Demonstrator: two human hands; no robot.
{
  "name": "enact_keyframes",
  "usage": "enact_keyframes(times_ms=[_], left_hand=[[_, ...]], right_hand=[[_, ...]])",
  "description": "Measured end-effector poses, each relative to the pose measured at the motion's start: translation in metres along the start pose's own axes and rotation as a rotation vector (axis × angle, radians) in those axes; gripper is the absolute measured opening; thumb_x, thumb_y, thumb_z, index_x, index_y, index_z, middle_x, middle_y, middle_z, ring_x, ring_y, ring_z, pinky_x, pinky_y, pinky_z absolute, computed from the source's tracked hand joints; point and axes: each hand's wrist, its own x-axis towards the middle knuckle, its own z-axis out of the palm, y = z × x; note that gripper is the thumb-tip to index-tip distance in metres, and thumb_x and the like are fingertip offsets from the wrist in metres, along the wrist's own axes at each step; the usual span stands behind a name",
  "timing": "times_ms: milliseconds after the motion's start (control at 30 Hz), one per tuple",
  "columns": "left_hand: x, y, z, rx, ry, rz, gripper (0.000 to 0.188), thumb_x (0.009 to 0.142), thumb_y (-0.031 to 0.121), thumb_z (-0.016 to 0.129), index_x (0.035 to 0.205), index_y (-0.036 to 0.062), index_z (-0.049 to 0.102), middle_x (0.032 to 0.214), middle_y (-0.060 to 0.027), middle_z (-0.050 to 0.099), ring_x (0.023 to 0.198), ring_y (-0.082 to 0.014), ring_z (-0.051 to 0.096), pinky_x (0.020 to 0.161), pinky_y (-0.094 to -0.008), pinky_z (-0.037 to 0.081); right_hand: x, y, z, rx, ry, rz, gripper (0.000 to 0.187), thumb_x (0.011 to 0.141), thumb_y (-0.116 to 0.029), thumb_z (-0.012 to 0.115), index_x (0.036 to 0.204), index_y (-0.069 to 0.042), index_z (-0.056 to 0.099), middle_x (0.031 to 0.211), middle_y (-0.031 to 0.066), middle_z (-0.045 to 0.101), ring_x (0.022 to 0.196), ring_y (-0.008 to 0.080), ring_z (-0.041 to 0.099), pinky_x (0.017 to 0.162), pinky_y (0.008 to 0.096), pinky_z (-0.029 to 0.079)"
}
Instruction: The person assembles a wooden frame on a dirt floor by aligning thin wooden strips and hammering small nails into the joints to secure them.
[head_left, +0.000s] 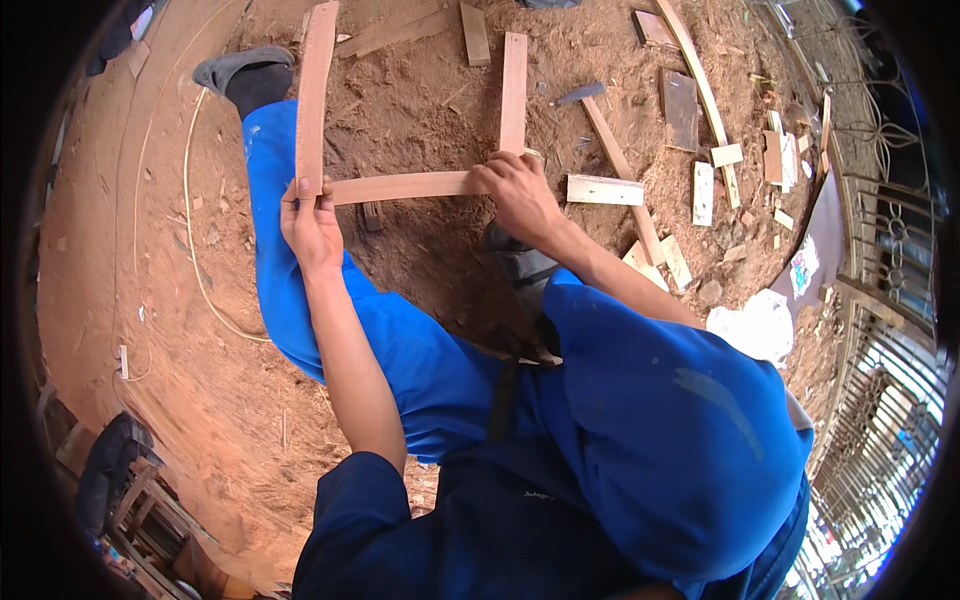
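Note:
Three pale wooden strips meet in a U-shaped wooden frame: a left upright [314, 100], a right upright [513, 95] and a crosspiece [405, 187] between their near ends. My left hand [312, 228] grips the near left corner, thumb on top of the upright and fingers underneath. At the near right corner my right hand [520, 195] is closed over the joint, its fingers curled on the crosspiece and covering the joint itself. Just right of that hand lies a short pale wood block [605, 190].
A long-handled tool with a dark metal head [582, 93] lies to the right. Beyond it are a long curved strip [705, 85], a dark board [680, 108] and several offcuts. A white bag [755, 325] sits near a metal grille [880, 400]. A cable [190, 200] curves across the dirt at left.

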Motion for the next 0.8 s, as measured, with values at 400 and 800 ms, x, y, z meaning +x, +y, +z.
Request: enact_keyframes(times_ms=[400,800], left_hand=[[-0.007,-0.035,-0.022,0.044,0.105,-0.193,0.022,0.099,0.006,0.068,0.117,-0.0020,0.059,0.109,-0.0129,0.065,0.097,-0.0238,0.067,0.087,-0.0325,0.059],[-0.017,-0.046,-0.034,-0.077,0.405,-0.467,0.028,0.097,0.006,0.070,0.122,-0.0018,0.061,0.106,-0.0067,0.064,0.097,-0.0186,0.065,0.079,-0.0288,0.057]], right_hand=[[-0.039,0.091,-0.015,0.061,0.239,0.514,0.015,0.083,-0.014,0.073,0.094,-0.004,0.075,0.099,0.0192,0.073,0.094,0.0393,0.069,0.086,0.0486,0.054],[-0.038,0.100,-0.003,-0.118,0.176,0.507,0.021,0.085,-0.013,0.059,0.074,0.001,0.071,0.086,0.0243,0.072,0.081,0.0428,0.070,0.077,0.0533,0.055]])
